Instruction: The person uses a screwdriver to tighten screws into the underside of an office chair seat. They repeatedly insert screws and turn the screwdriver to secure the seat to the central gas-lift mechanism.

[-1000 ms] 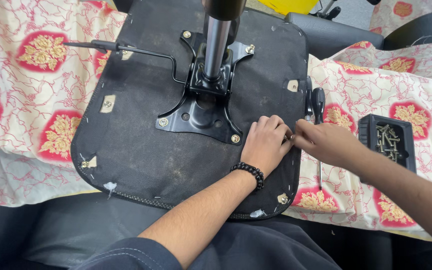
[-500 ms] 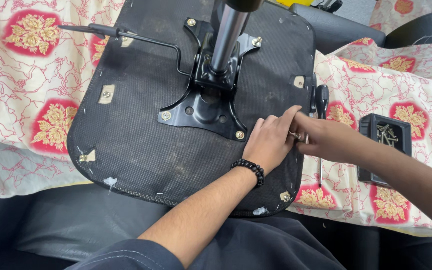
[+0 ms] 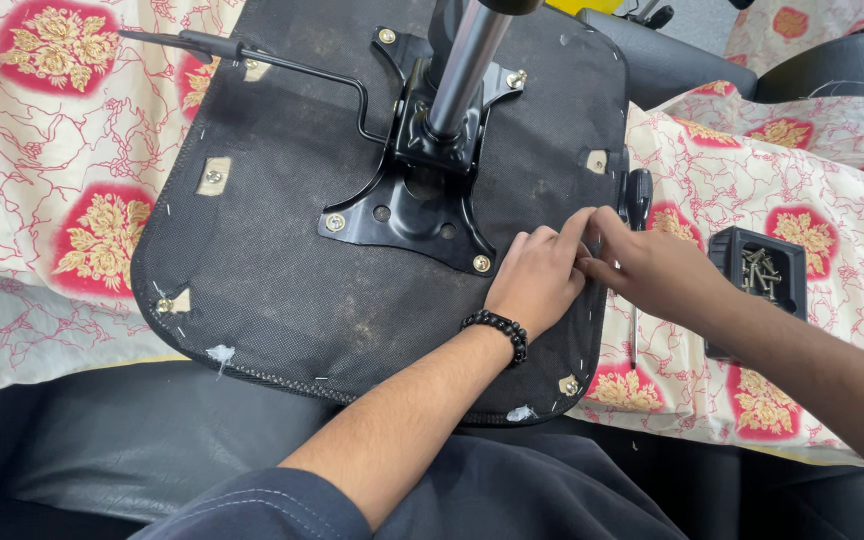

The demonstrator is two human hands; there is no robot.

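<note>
An upturned chair seat [image 3: 282,290] lies with its black fabric underside facing up. A black metal plate [image 3: 407,205] with a chrome column [image 3: 462,70] is bolted to its middle. My left hand [image 3: 537,280], with a black bead bracelet on the wrist, lies flat on the seat near its right edge. My right hand [image 3: 652,270] meets the left fingertips at that edge, its fingers pinched together; what they pinch is hidden. A black-handled screwdriver [image 3: 638,195] lies just beyond both hands.
A flowered red and cream cloth [image 3: 62,150] covers the surface under the seat. A small black box of screws [image 3: 760,275] stands on the cloth to the right. A thin black lever [image 3: 252,55] sticks out leftward from the plate. Dark seat cushions lie in front.
Both hands stay at the seat's right edge. My left fingers have stretched out to meet the right fingertips. The view has shifted slightly.
</note>
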